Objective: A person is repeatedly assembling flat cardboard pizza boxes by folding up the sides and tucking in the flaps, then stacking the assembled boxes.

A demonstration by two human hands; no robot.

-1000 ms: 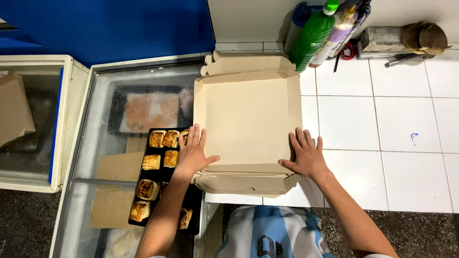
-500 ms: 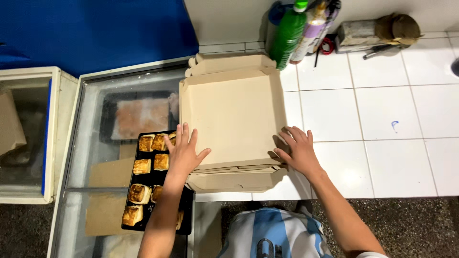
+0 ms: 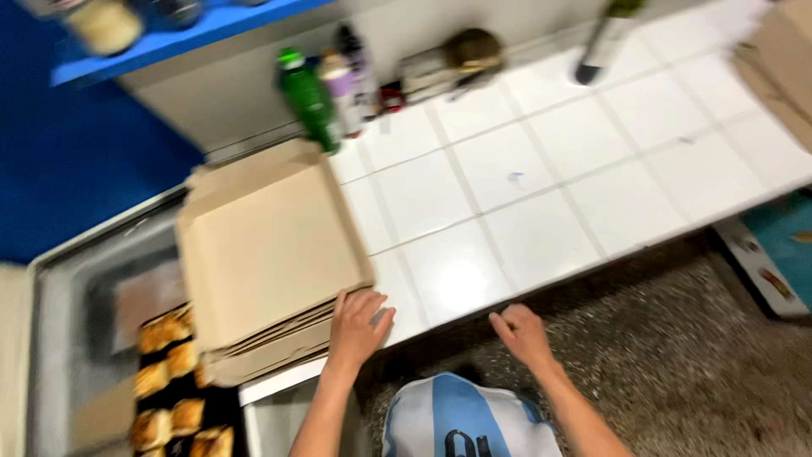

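Under the left hand (image 3: 358, 326) lies the near right corner of a flat brown cardboard box (image 3: 266, 254), and the hand rests there with its fingers spread flat, holding nothing. The box sits partly on the white tiled counter (image 3: 524, 195) and partly over the glass lid of a chest freezer (image 3: 93, 305) to the left of that hand. A stack of folded cardboard (image 3: 279, 347) shows under the box's near edge. The right hand (image 3: 523, 332) is well apart from the box, at the counter's front edge, with fingers curled loosely and nothing in it. One worry is that the box hangs over the edge where the counter ends, so a push from the left hand could tip it or slide it off onto the glass. Another worry is that only one hand touches the box, so it could turn crooked. Left of the left hand and below the box, a black tray of golden pastries (image 3: 173, 385) lies behind the glass. Far ahead of both hands, by the wall, stand a green bottle (image 3: 309, 97) and a paler bottle (image 3: 342, 89) just beside it, close to the box's far corner, so a shove forward could knock them over. Everything looks blurry, so small things by the wall are hard to make out.
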